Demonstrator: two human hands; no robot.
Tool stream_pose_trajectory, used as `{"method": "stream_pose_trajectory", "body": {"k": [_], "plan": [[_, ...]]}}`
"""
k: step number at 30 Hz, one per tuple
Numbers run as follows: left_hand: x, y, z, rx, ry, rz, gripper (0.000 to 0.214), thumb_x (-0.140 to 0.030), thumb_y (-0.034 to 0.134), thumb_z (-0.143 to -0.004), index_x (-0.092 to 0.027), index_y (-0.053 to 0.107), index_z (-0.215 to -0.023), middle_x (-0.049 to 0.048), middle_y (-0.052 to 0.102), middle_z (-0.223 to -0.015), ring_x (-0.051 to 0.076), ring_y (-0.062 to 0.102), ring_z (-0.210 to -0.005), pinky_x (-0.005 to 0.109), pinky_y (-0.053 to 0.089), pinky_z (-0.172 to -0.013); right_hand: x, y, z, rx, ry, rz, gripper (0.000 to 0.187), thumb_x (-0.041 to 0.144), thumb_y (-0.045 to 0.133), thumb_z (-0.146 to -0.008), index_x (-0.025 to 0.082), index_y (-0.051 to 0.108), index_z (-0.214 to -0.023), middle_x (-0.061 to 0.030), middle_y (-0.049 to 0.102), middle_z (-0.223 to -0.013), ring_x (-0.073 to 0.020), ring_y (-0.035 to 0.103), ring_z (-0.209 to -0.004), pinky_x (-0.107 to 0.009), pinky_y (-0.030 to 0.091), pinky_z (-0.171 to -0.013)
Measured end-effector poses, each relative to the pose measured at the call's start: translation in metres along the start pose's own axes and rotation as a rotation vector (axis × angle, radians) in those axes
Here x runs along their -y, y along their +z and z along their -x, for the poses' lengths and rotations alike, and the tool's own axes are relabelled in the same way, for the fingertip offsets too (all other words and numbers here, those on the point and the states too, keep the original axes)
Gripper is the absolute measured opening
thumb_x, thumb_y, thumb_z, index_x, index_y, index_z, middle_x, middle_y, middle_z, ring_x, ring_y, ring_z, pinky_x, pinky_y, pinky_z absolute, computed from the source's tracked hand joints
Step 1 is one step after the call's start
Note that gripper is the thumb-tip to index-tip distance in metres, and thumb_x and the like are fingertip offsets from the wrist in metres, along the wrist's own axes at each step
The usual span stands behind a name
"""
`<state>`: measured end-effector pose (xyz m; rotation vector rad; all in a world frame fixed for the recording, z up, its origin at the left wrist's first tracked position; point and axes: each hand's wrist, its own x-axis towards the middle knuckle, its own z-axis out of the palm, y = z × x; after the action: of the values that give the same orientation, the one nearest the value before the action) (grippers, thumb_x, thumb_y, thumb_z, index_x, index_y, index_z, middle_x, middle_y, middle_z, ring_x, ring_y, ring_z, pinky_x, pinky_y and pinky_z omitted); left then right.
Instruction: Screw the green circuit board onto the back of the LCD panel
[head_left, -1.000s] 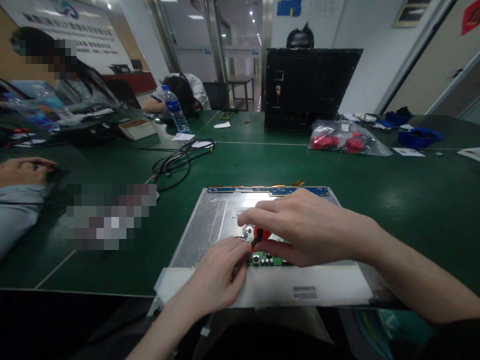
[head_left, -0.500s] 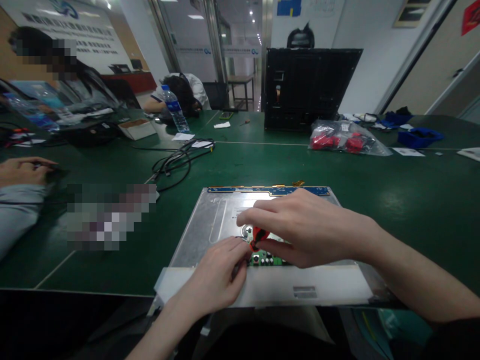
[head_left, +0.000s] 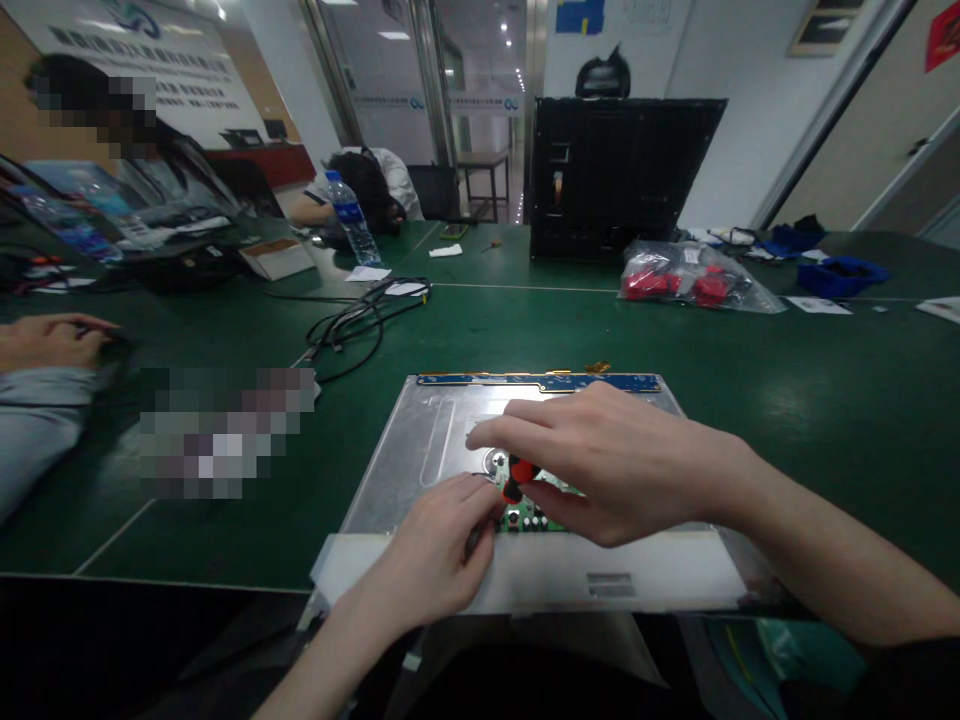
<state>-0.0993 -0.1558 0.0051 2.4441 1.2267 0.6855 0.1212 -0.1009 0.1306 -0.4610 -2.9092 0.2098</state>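
Observation:
A flat silver metal panel (head_left: 420,450) lies on the green table in front of me, with a blue strip (head_left: 540,381) along its far edge and a small green circuit board (head_left: 529,518) near its front. My right hand (head_left: 600,465) is closed round a red-and-black screwdriver handle (head_left: 517,477) held upright over the board. My left hand (head_left: 435,555) rests on the panel's white front edge (head_left: 600,575), fingers pinched at the screwdriver's tip; what they hold is hidden.
Black cables (head_left: 360,320) lie left of the panel. A plastic bag of red parts (head_left: 690,278), a black monitor back (head_left: 622,175), a water bottle (head_left: 349,215) and blue trays (head_left: 840,272) stand farther back. Another person's hand (head_left: 49,340) rests at the left; other people sit beyond.
My right hand has turned slightly on the screwdriver handle; both hands stay over the circuit board.

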Motion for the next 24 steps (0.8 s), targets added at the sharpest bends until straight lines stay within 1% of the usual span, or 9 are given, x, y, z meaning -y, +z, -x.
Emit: {"method": "stream_pose_trajectory", "body": {"k": [5,10,16,20,24], "plan": [[-0.0015,-0.0018,-0.0006,0.002,0.0,0.003,0.016,-0.013,0.042,-0.089,-0.02,0.054,-0.084,0.0053,0.063,-0.084,0.023,0.059,-0.078,0.033,0.045,-0.068,-0.0005,-0.0004,-0.0028,0.026,0.029,0.02,0.034,0.024,0.057,-0.1,0.014,0.054,-0.132,-0.0079,0.072,-0.112,-0.0205,0.066,-0.089,-0.031,0.035,-0.062],[-0.001,-0.0014,-0.0009,-0.001,-0.005,0.002,0.015,-0.013,0.042,-0.089,-0.02,0.055,-0.086,0.0053,0.064,-0.086,0.023,0.06,-0.079,0.033,0.045,-0.069,-0.0006,-0.002,-0.0018,0.042,0.042,0.0,0.027,0.029,0.056,-0.102,0.017,0.057,-0.126,-0.0054,0.072,-0.107,-0.0191,0.065,-0.085,-0.031,0.035,-0.062],[-0.0026,-0.002,-0.0018,0.0,-0.004,0.015,0.013,-0.013,0.043,-0.087,-0.021,0.053,-0.082,0.0046,0.062,-0.083,0.022,0.058,-0.077,0.032,0.043,-0.066,-0.0006,-0.0042,0.0016,0.029,-0.014,-0.046,0.035,0.018,0.056,-0.093,0.015,0.055,-0.127,-0.0077,0.069,-0.114,-0.0173,0.061,-0.081,-0.031,0.036,-0.061],[-0.0026,-0.0029,-0.0022,0.003,-0.002,0.017,0.014,-0.013,0.043,-0.088,-0.021,0.054,-0.084,0.0047,0.062,-0.084,0.022,0.058,-0.077,0.032,0.043,-0.066,-0.0004,-0.0019,0.0,0.015,0.004,-0.013,0.029,0.019,0.052,-0.098,0.015,0.056,-0.126,-0.0075,0.07,-0.112,-0.0176,0.062,-0.083,-0.03,0.035,-0.061],[-0.0013,-0.0021,-0.0008,0.006,-0.007,0.012,0.016,-0.013,0.042,-0.089,-0.02,0.055,-0.085,0.0056,0.064,-0.086,0.023,0.06,-0.079,0.033,0.045,-0.069,-0.0006,-0.0008,-0.0023,0.022,0.03,0.012,0.026,0.024,0.055,-0.101,0.016,0.057,-0.126,-0.007,0.072,-0.109,-0.0185,0.064,-0.085,-0.031,0.033,-0.061]]}}
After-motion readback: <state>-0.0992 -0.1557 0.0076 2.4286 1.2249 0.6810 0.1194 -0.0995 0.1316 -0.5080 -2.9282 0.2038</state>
